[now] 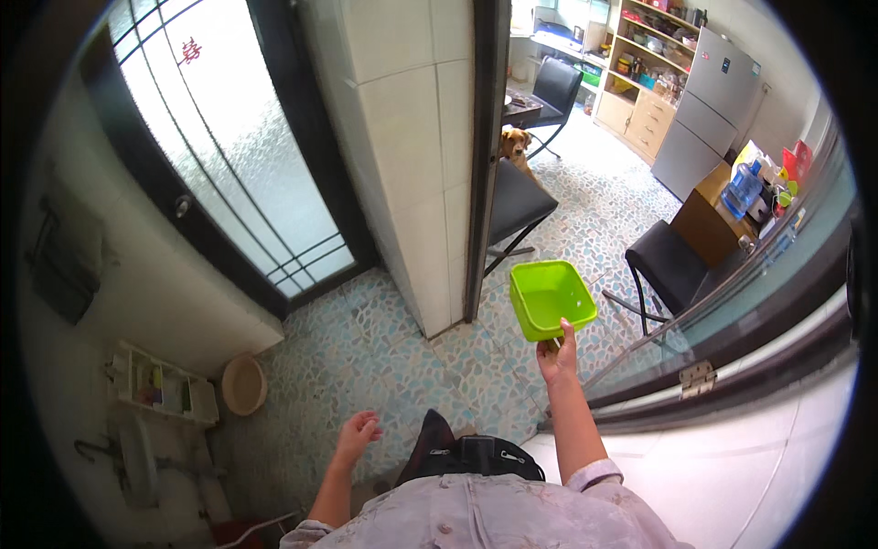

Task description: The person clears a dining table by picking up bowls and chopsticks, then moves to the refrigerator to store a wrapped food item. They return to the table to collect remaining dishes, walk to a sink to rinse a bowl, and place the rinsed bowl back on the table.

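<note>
A bright green plastic basin, squarish with rounded corners, is held out ahead by my right hand. My thumb lies over its near rim and the other fingers are underneath. No contents show inside it. My left hand hangs at the left of my body over the tiled floor, fingers loosely curled, touching nothing. A black waist bag with zips sits at my front.
An open doorway with a dark frame leads to a room with black chairs, a dog, shelves and a grey refrigerator. A glass door stands at right. At left are a washbasin, a round tub and a frosted-glass door.
</note>
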Tool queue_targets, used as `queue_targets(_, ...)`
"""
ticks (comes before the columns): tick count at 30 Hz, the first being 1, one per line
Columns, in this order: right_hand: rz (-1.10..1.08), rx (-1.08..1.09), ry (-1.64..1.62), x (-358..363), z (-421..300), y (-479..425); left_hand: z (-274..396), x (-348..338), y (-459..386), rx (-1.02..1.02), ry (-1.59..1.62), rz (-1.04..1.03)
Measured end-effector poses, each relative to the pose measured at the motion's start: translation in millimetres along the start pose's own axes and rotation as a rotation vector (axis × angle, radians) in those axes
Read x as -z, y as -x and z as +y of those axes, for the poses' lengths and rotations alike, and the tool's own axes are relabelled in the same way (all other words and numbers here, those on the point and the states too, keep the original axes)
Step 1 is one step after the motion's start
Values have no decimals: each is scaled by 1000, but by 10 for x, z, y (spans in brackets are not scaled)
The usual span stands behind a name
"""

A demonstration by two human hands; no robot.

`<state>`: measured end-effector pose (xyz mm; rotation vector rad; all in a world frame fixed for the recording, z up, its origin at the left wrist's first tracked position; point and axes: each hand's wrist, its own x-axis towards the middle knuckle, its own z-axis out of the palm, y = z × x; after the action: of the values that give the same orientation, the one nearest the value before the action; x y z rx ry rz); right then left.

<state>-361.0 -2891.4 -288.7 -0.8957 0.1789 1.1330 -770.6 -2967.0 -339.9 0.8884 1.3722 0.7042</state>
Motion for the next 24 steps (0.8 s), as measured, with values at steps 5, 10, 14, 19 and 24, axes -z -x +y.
queue_targets(5,65,92,37,21,-490,-744,625,-754,-1224,-25,-156,-327)
queue_targets(10,237,165,59,76,-1024,-1221,1239,-1867,-2452,-77,-347,-620)
queue_targets(14,262,182,-5,213,-1393,-1753,1826,-2751,-3044,-31,-215,-695)
queue_targets(19,298,168,-69,460,-1884,-2687,2284,-3791,-3929,32,-192,-663)
queue_targets(24,310,153,-35,258,-2632,-3520,2657,-4593,-4616,106,-90,-459)
